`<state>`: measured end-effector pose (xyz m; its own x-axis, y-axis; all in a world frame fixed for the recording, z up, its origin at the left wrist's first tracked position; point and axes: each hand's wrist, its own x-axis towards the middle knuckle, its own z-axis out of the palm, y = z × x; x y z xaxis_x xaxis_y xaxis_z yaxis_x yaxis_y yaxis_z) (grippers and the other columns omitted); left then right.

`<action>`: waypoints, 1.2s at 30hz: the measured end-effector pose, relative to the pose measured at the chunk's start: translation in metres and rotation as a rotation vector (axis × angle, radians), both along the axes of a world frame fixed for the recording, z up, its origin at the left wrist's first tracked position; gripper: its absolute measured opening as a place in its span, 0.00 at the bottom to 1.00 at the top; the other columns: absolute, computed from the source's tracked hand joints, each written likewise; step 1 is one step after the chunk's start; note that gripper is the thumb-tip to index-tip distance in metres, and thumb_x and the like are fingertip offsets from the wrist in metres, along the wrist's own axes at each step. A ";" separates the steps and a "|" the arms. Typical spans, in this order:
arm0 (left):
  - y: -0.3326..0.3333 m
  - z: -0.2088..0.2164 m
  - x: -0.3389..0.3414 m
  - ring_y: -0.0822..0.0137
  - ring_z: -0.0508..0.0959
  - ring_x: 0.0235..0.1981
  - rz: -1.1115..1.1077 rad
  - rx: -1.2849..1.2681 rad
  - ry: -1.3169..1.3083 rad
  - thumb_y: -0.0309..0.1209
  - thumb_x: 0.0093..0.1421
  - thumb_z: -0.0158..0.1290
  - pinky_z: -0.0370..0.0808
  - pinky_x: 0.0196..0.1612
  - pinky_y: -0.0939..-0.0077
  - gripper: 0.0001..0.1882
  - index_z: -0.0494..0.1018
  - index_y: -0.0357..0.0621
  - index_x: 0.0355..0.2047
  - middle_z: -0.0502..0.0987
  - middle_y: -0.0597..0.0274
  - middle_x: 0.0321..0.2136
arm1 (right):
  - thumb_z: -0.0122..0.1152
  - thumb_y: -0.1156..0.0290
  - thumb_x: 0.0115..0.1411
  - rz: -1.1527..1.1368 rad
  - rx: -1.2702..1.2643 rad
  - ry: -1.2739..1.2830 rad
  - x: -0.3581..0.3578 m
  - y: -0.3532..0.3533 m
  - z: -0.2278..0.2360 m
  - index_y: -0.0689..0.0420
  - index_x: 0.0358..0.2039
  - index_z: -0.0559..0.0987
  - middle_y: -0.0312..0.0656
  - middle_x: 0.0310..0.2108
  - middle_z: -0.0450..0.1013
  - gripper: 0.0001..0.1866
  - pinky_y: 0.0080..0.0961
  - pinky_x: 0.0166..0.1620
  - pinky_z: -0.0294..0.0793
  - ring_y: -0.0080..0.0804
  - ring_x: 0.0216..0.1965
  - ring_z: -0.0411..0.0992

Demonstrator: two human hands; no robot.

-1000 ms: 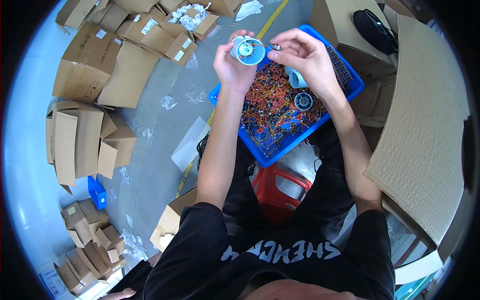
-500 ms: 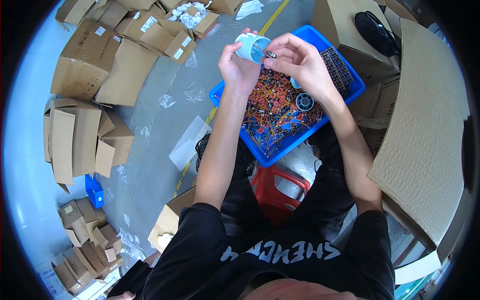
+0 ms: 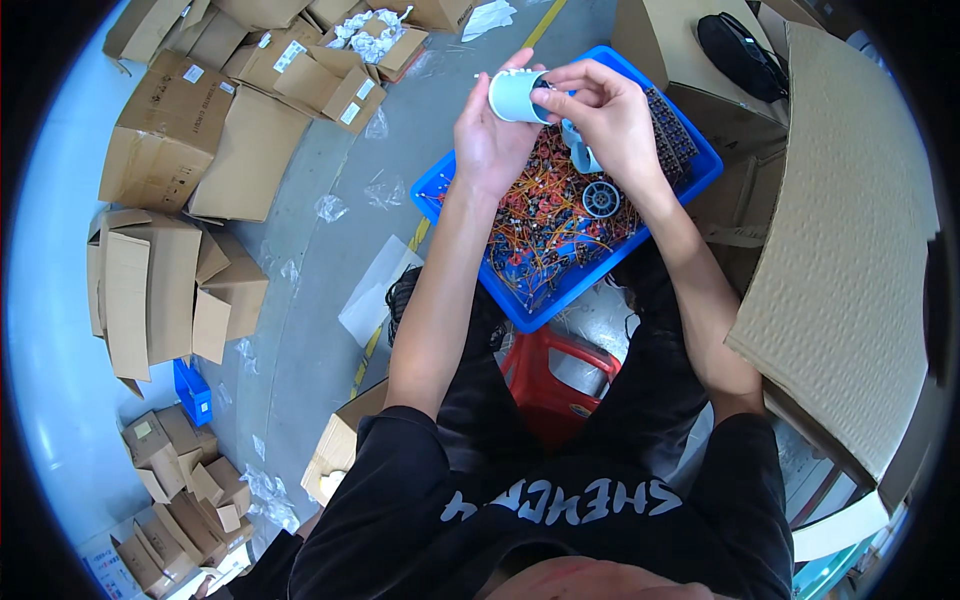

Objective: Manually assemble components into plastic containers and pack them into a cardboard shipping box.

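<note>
My left hand grips a small pale blue cylindrical part, held on its side above a blue plastic tray. My right hand has its fingertips at the open end of that cylinder, pinching something small and dark that I cannot make out. The tray holds a tangle of orange and red wired components. A round grey spool-like part and another pale blue piece lie in the tray, just under my right hand.
A red plastic stool stands under the tray between my knees. Several flattened and open cardboard boxes lie on the grey floor at left. A big corrugated cardboard sheet leans at right; a box with a black item stands behind it.
Both hands lifted the pale blue cylinder slightly up and away from me and turned it from open-end-up to lying on its side. My right fingers stayed at its opening.
</note>
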<state>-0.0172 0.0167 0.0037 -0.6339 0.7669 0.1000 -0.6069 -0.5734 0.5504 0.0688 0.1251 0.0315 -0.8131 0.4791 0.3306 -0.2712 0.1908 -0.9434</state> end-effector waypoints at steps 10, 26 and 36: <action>-0.004 -0.011 -0.008 0.64 0.73 0.45 0.162 -0.244 0.062 0.42 0.69 0.30 0.69 0.50 0.65 0.24 0.63 0.39 0.54 0.73 0.58 0.42 | 0.68 0.72 0.49 -0.074 0.446 -0.080 0.004 -0.002 -0.004 0.57 0.35 0.82 0.38 0.17 0.73 0.11 0.17 0.21 0.65 0.16 0.17 0.64; 0.000 -0.004 -0.003 0.65 0.75 0.43 0.172 -0.241 0.113 0.45 0.70 0.30 0.75 0.45 0.65 0.23 0.65 0.41 0.51 0.73 0.58 0.42 | 0.64 0.75 0.49 -0.086 0.543 0.089 0.002 0.004 -0.001 0.62 0.35 0.81 0.49 0.30 0.75 0.11 0.29 0.32 0.73 0.41 0.28 0.75; -0.003 -0.023 -0.010 0.66 0.76 0.40 0.091 -0.163 -0.048 0.45 0.69 0.30 0.76 0.43 0.65 0.24 0.68 0.40 0.48 0.75 0.59 0.40 | 0.62 0.72 0.51 -0.134 0.607 0.140 0.000 -0.001 -0.007 0.56 0.32 0.82 0.45 0.27 0.73 0.07 0.33 0.30 0.73 0.44 0.25 0.73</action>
